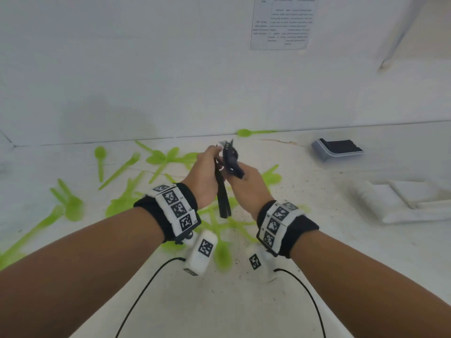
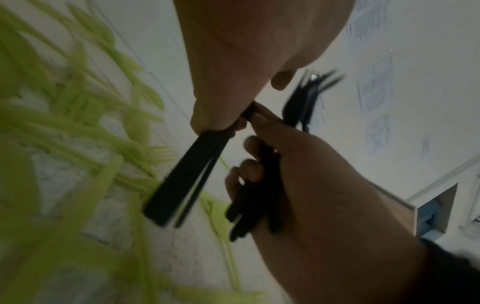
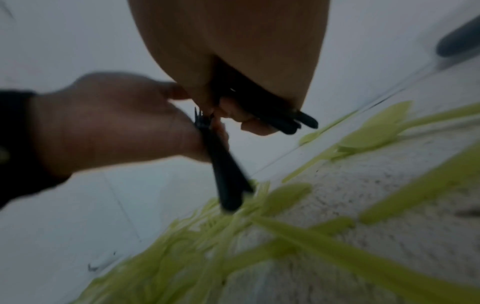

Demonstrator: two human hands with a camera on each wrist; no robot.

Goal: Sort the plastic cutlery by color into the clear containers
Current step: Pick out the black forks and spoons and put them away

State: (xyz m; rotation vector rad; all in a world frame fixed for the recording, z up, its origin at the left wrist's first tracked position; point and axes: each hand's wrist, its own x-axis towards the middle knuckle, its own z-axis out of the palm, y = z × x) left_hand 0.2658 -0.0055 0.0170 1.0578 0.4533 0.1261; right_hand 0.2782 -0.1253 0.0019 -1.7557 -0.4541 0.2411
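Green cutlery (image 1: pixel 122 167) lies scattered over the white counter (image 1: pixel 317 276) across the left and middle of the frame. At centre, the left hand (image 1: pixel 205 176) grips a bundle of black cutlery (image 1: pixel 223 198) with handles hanging down, touching the right hand (image 1: pixel 249 189), which grips more black pieces (image 1: pixel 231 159). At right sits a clear container (image 1: pixel 336 148) with dark contents, well apart from the hands

A bare white test room: printed sheet (image 1: pixel 283 23) taped to the wall (image 1: pixel 146 69)
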